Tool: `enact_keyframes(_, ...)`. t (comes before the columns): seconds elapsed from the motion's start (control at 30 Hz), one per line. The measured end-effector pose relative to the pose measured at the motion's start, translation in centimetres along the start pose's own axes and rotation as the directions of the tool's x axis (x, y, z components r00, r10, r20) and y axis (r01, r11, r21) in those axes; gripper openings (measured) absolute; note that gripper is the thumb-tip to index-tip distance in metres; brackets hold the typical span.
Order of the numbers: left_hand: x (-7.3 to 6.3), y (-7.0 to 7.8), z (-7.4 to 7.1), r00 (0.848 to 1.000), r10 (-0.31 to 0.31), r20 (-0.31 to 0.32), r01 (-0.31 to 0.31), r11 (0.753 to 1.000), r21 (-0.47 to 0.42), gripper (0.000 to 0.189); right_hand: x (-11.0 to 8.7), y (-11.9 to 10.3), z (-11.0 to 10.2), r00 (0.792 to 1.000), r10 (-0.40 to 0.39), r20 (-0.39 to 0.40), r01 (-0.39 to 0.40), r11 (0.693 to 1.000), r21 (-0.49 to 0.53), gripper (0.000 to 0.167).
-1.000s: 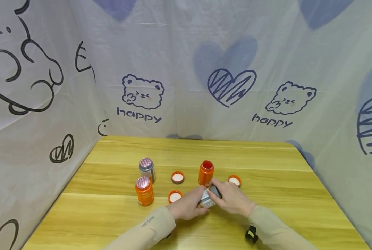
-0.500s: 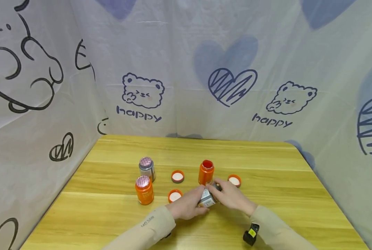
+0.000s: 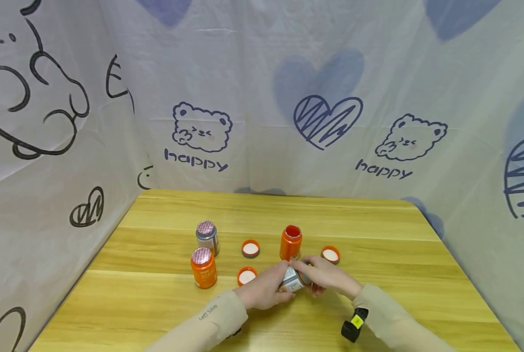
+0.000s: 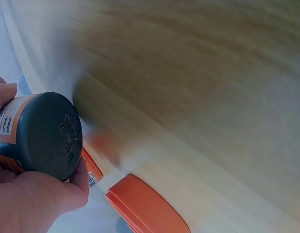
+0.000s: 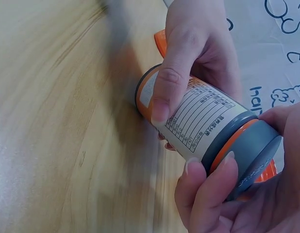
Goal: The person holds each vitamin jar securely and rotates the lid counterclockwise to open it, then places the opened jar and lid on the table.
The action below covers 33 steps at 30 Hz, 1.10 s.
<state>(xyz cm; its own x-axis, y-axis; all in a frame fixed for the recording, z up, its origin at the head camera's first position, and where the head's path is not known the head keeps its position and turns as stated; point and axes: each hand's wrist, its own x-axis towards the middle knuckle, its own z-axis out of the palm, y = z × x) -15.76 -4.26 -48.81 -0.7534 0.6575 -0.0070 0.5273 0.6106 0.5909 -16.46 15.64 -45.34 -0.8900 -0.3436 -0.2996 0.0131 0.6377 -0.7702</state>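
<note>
A grey supplement bottle [image 3: 292,279] with a printed label lies tilted between both hands, held just over the table. My left hand [image 3: 264,288] grips its body, thumb along the label in the right wrist view. The bottle's dark grey base [image 4: 53,138] faces the left wrist camera. At the other end is a grey screw cap [image 5: 254,154] with an orange rim. My right hand [image 3: 330,276] holds this cap, fingertips and thumb around its side. An orange bottle [image 3: 291,244] without a cap, its mouth uncovered, stands just behind the hands.
On the left stand a grey bottle [image 3: 207,240] and an orange bottle [image 3: 204,272], both with foil-sealed mouths. Three upturned caps lie about: a rear cap [image 3: 250,250], a front cap [image 3: 246,277] and a right cap [image 3: 330,254]. A printed curtain [image 3: 262,98] closes off the back.
My right hand has shifted its hold around the cap, and its wrist has turned, with the fingers now showing below the cap. My left hand and the standing bottles keep their places.
</note>
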Motion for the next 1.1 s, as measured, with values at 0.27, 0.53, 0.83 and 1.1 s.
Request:
enact_keyframes(0.27,-0.1,0.0,0.0,1.000,-0.003,0.004,0.003,1.000,-0.002,0.052,0.3,0.5,-0.1,0.999,-0.052,0.008,0.052,0.998,-0.031,0.050)
enact_keyframes(0.53,-0.2,0.0,-0.1,1.000,0.002,0.004,-0.002,1.000,-0.016,0.046,0.7,1.4,-0.3,0.976,-0.202,0.078,0.208,0.975,-0.077,0.043)
enact_keyframes(0.83,-0.3,0.1,-0.2,1.000,0.012,-0.004,-0.012,0.999,-0.035,0.045,1.3,2.4,-0.6,0.916,-0.399,0.048,0.396,0.878,-0.267,0.033)
enact_keyframes(1.1,-0.1,0.2,-0.1,1.000,0.003,0.002,-0.003,0.999,-0.035,0.046,1.2,3.2,-1.1,0.841,-0.534,0.087,0.524,0.765,-0.373,0.028)
